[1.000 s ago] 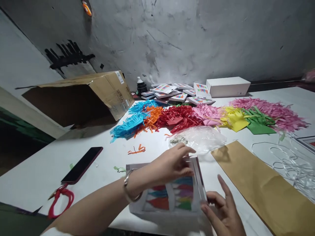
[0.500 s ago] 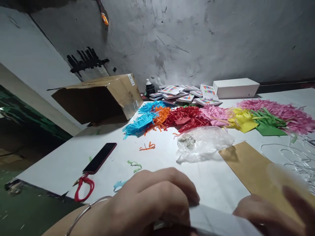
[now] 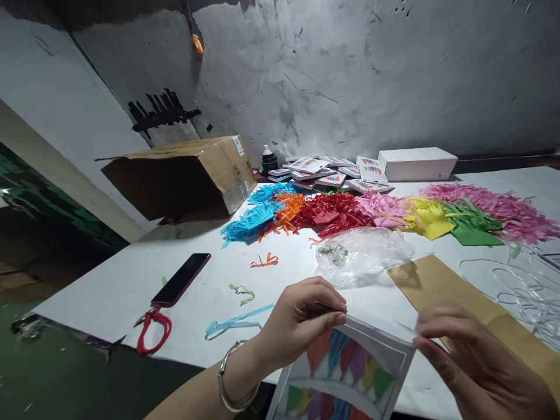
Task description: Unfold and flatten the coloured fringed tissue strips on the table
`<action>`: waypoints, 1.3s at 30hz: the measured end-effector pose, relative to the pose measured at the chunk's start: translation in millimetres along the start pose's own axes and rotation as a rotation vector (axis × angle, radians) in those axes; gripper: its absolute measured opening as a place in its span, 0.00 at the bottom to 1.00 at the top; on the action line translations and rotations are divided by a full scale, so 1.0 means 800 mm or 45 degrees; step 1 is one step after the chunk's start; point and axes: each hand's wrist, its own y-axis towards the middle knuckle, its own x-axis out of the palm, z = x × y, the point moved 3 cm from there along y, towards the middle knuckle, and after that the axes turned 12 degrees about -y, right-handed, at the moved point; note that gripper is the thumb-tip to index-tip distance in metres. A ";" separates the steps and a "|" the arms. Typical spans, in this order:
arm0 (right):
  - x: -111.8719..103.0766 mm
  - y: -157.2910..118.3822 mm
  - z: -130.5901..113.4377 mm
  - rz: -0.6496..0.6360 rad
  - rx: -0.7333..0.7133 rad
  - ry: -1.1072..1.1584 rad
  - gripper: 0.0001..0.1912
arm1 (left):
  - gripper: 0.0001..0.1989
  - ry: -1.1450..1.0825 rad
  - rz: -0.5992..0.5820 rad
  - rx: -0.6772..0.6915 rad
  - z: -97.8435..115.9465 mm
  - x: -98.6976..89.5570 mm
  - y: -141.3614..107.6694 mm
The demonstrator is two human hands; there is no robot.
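"What's on your left?"

"A phone point(image 3: 181, 280). Then your left hand point(image 3: 301, 312) grips the top edge of the box point(image 3: 350, 379), at the table's point(image 3: 109, 291) near side."

"And your right hand point(image 3: 476, 353)?"

"By the box's right corner; blurred, so I can't tell if it pinches anything."

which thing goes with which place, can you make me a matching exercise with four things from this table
Things
1. nearest printed box
2. phone
3. clear plastic bag
4. plain white box

Places
A. on the near side of the red fringed paper
B. right of the pile of flat boxes
C. beside the red cord
D. in the left hand

Pairs: 1-D, 2-C, 3-A, 4-B
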 end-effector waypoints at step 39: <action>0.036 -0.013 -0.018 0.009 -0.338 -0.394 0.15 | 0.04 0.095 -0.084 0.030 -0.014 0.014 0.005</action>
